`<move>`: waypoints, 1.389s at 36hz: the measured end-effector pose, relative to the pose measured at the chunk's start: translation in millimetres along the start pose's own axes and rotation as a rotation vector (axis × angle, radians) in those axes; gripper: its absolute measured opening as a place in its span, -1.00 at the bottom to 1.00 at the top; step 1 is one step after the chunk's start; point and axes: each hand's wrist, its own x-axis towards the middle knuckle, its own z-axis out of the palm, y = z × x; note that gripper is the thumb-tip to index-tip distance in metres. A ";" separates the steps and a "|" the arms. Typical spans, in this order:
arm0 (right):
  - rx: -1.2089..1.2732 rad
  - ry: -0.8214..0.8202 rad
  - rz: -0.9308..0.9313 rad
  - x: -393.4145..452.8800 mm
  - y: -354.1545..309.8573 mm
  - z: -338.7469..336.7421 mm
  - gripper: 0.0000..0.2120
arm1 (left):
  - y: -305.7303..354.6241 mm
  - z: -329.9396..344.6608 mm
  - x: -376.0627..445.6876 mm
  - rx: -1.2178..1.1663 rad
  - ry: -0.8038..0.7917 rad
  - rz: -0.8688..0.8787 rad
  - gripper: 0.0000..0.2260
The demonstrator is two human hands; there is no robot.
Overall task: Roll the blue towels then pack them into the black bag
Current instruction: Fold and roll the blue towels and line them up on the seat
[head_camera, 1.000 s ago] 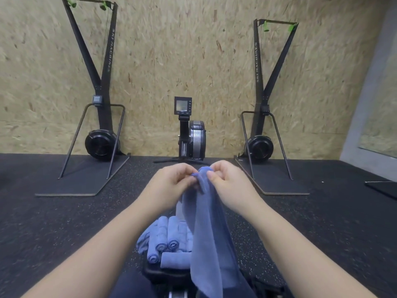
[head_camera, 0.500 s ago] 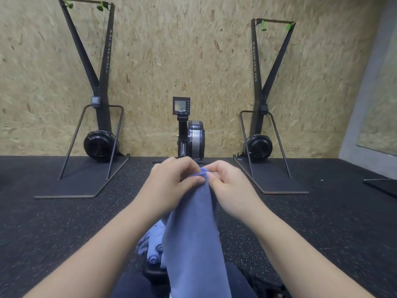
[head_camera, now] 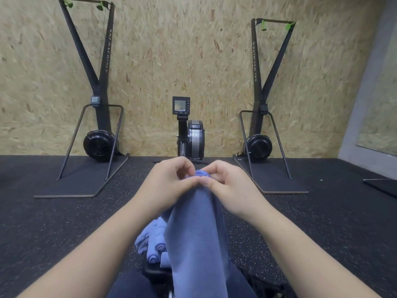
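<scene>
head view: my left hand (head_camera: 169, 186) and right hand (head_camera: 227, 188) both pinch the top edge of the blue towel (head_camera: 195, 237), thumbs nearly touching, a small roll started between my fingertips. the towel hangs straight down from them. just left of the towel, low, lie the rolled towels (head_camera: 153, 244).

We see both forearms bare up to the frame's lower edge, with no sleeve, watch or ring showing on the left hand (head_camera: 166, 186) or the right hand (head_camera: 231, 188). Dark navy trousers (head_camera: 131, 284) cover our lap.
</scene>
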 end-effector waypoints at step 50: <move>0.149 0.180 0.365 21.9 96.2 18.8 -0.93 | -81.6 -7.7 -10.7 -0.010 0.036 -0.150 -0.75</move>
